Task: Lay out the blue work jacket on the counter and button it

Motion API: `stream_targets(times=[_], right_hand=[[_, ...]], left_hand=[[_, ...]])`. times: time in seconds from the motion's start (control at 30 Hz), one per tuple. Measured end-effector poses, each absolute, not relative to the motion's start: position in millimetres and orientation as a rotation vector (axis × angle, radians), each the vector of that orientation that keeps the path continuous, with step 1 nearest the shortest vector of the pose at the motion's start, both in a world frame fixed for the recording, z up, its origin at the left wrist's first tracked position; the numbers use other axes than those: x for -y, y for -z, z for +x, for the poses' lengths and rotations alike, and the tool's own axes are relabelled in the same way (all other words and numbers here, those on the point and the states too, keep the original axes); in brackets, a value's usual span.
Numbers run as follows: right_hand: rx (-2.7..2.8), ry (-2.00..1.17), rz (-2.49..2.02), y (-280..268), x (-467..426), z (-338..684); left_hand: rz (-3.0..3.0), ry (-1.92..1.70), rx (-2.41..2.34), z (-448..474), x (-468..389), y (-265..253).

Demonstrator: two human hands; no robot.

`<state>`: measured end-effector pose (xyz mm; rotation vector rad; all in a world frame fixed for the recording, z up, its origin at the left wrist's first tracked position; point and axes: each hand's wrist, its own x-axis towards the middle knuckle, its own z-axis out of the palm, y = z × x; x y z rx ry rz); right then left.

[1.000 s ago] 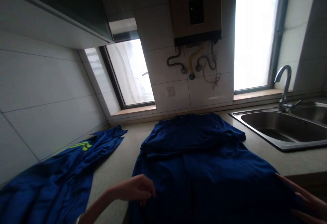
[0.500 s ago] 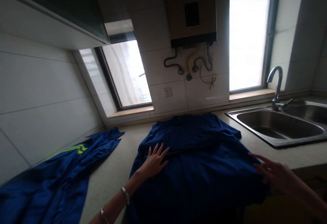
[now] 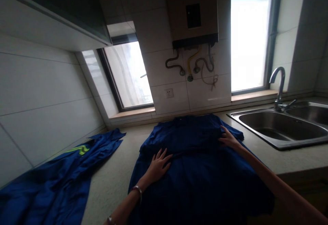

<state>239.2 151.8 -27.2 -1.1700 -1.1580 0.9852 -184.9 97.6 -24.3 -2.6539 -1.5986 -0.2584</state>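
A dark blue shirt (image 3: 194, 170) lies spread over the countertop, its collar end toward the wall and its lower part reaching the front edge. My left hand (image 3: 159, 166) rests flat on the shirt's left middle, fingers spread. Higher up on the right side, my right hand (image 3: 228, 138) touches the cloth near the sleeve with its fingers apart. Neither hand appears to grip any fabric. Shadow hides the detail of the lower shirt.
A second blue garment (image 3: 58, 173) with yellow-green stripes lies on the left. To the right is a steel sink (image 3: 279, 126) with a tall faucet (image 3: 279, 88). A water heater (image 3: 194, 13) hangs on the wall above, and a cabinet (image 3: 56, 16) juts out at upper left.
My right hand has moved from the shirt's lower right edge up and left onto its upper right part. My left hand has shifted slightly right, still flat on the cloth.
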Motion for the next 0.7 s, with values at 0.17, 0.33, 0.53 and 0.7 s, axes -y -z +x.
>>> stream_targets(times=[0.17, 0.33, 0.53, 0.7], right_hand=[[1.038, -1.279, -1.051, 30.5, -124.4, 246.7], [1.027, -1.360, -1.010, 17.6, -103.7, 230.9], [1.192, -1.146, -0.964, -7.7, -87.0, 169.8], [1.266, -1.083, -0.861, -8.5, -83.8, 116.3]], left_hand=[[-2.658, 0.298, 1.596, -185.7, -98.3, 25.1], [-2.594, 0.487, 1.541, -180.6, -94.8, 21.0], [-2.685, 1.088, 1.240, -114.7, -81.7, -0.6], [-2.713, 1.393, 1.139, -57.4, -83.5, -17.0]])
